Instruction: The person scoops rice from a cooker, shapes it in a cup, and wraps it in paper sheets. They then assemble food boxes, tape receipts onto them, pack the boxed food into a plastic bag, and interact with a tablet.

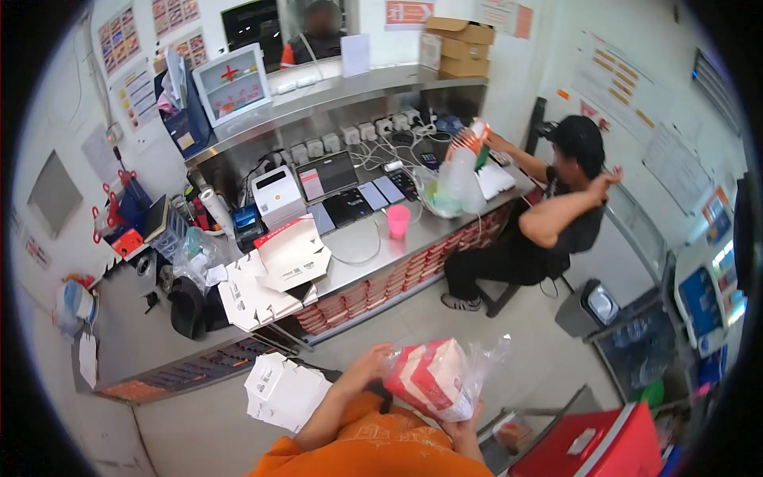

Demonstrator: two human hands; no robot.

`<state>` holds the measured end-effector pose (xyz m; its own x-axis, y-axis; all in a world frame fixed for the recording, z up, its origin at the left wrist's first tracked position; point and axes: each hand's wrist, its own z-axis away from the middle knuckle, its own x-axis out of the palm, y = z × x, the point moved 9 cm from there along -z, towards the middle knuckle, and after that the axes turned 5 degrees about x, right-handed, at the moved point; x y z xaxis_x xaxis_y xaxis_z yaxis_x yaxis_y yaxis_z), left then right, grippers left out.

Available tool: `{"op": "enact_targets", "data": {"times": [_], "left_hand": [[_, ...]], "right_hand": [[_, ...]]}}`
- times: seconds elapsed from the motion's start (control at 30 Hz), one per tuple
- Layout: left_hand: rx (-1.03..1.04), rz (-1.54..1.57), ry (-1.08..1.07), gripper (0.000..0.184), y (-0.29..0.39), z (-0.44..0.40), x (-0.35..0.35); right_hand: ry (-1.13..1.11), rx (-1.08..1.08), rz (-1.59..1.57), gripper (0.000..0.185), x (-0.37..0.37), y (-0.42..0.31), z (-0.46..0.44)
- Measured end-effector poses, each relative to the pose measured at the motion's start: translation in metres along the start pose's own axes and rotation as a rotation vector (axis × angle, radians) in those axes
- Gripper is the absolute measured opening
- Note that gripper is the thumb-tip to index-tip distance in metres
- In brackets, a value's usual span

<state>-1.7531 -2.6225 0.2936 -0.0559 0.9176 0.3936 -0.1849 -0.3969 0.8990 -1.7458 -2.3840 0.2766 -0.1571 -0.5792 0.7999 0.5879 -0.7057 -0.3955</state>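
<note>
In the head view, a clear plastic bag packed with red-and-white paper items (429, 378) is held in front of my orange shirt. The kind of paper items inside cannot be made out. My left hand (370, 367) grips the bag's upper left side. Under its lower right end, my right hand (462, 423) holds it, with the fingers partly hidden behind the plastic. The bag's loose clear end sticks out to the right. Flat white carton blanks (286, 391) lie below and left of my left forearm.
A co-worker in black (568, 199) sits at the steel counter (350, 258). On it are a label printer (276, 195), tablets, a pink cup (398, 221) and folded cartons (290, 258). A red box (600, 445) stands low right, a bin (592, 306) beyond.
</note>
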Motion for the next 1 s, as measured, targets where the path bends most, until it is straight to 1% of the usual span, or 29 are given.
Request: {"op": "enact_targets", "data": {"times": [0.07,0.1,0.17,0.2,0.23,0.3,0.33,0.37,0.4,0.43,0.47,0.5,0.53,0.57,0.6,0.63,0.67,0.7,0.73,0.77,0.8,0.87,0.93,0.97,1.0], "left_hand": [[-0.042,0.148,0.15,0.046,-0.012,-0.033,-0.041],[-0.037,0.111,0.232,0.042,-0.012,-0.05,-0.062],[-0.031,0.031,0.386,0.034,-0.007,-0.086,-0.109],[-0.009,0.017,0.423,0.033,-0.004,-0.114,-0.136],[0.001,0.003,0.461,0.031,-0.006,-0.137,-0.162],[0.015,0.028,0.552,0.026,0.007,-0.166,-0.194],[0.044,0.008,0.557,0.025,0.026,-0.184,-0.207],[0.065,-0.008,0.565,0.024,0.041,-0.194,-0.217],[0.081,-0.029,0.576,0.023,0.052,-0.203,-0.229],[0.133,-0.024,0.557,0.021,0.058,-0.21,-0.243],[0.136,-0.039,0.596,0.02,0.06,-0.205,-0.255],[0.145,-0.052,0.636,0.02,0.065,-0.203,-0.267],[0.153,-0.063,0.677,0.019,0.068,-0.2,-0.279],[0.138,-0.003,0.746,0.018,0.066,-0.19,-0.287],[0.124,0.039,0.83,0.017,0.056,-0.179,-0.297],[0.128,-0.005,0.883,0.017,0.062,-0.163,-0.299],[0.135,-0.057,0.933,0.018,0.066,-0.147,-0.3],[0.131,-0.041,1.029,0.019,0.045,-0.127,-0.309],[0.128,-0.034,1.12,0.021,0.027,-0.108,-0.31],[0.095,0.012,1.227,0.023,0.025,-0.09,-0.303],[0.032,0.013,1.301,0.025,0.01,-0.076,-0.301],[-0.104,0.024,1.439,0.028,-0.043,-0.041,-0.286],[-0.173,0.235,1.57,0.028,-0.119,-0.017,-0.262],[-0.198,0.339,1.634,0.028,-0.16,-0.011,-0.249],[-0.203,0.425,1.643,0.032,-0.202,-0.008,-0.228]], "right_hand": [[-0.104,0.095,-0.085,0.075,0.003,-0.008,-0.068],[-0.134,0.063,-0.056,0.076,-0.009,-0.014,-0.112],[-0.173,-0.007,0.04,0.073,0.033,-0.039,-0.177],[-0.202,-0.047,0.09,0.072,0.07,-0.053,-0.218],[-0.306,-0.148,0.184,0.072,0.115,-0.069,-0.243],[-0.385,-0.158,0.182,0.072,0.189,-0.091,-0.302],[-0.403,-0.195,0.185,0.072,0.244,-0.102,-0.321],[-0.282,-0.233,0.184,0.079,0.29,-0.11,-0.341],[-0.389,-0.243,0.194,0.073,0.339,-0.119,-0.37],[-0.405,-0.245,0.195,0.066,0.379,-0.126,-0.394],[-0.506,-0.133,0.166,0.063,0.423,-0.126,-0.423],[-0.482,-0.186,0.265,0.069,0.48,-0.128,-0.431],[-0.548,-0.187,0.292,0.07,0.518,-0.131,-0.467],[-0.568,-0.15,0.364,0.073,0.563,-0.127,-0.489],[-0.6,-0.215,0.386,0.073,0.602,-0.128,-0.525],[-0.572,-0.177,0.497,0.073,0.636,-0.122,-0.555],[-0.616,-0.074,0.53,0.071,0.666,-0.111,-0.592],[-0.558,-0.065,0.596,0.067,0.69,-0.103,-0.631],[-0.519,0.006,0.677,0.064,0.704,-0.092,-0.659],[-0.496,-0.038,0.714,0.059,0.723,-0.085,-0.688],[-0.458,-0.043,0.75,0.056,0.742,-0.085,-0.744],[-0.449,-0.013,0.784,0.059,0.757,-0.073,-0.8],[-0.513,0.048,0.762,0.072,0.773,-0.049,-0.808],[-0.48,-0.092,0.726,0.07,0.777,-0.054,-0.827],[-0.439,-0.23,0.691,0.069,0.774,-0.057,-0.846]]}}
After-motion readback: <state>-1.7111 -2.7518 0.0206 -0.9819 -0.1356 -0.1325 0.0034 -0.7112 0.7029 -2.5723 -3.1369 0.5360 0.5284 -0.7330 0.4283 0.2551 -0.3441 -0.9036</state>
